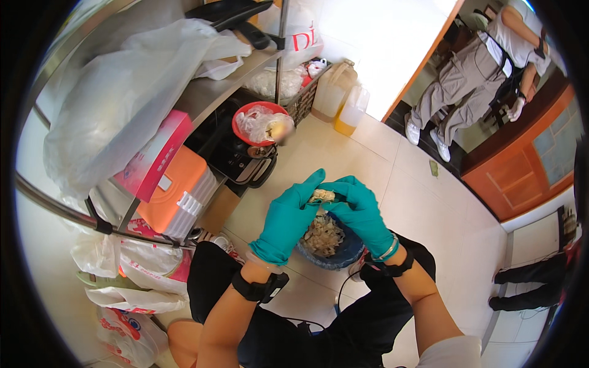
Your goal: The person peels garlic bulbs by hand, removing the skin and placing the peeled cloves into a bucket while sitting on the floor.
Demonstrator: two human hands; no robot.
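Both of my hands wear teal rubber gloves and meet in front of me over a bin. Between the fingertips is a pale, lumpy piece point(322, 196) that looks like garlic. My left hand point(290, 216) grips it from the left, thumb raised. From the right, my right hand point(356, 211) holds it too, with the fingers curled around its edge. Below them, between my knees, stands a bin with a dark blue plastic liner point(338, 263). Dry, papery peelings point(324, 235) lie inside it, partly hidden by the gloves.
A metal shelf rack point(230, 85) at left carries bagged goods, a pan point(230, 14) and an orange-lidded box point(172, 188). A red basin point(239, 126) sits low beside it. Plastic jugs point(333, 92) stand by the wall. One person point(478, 78) is in the doorway; another's legs point(529, 285) show at right.
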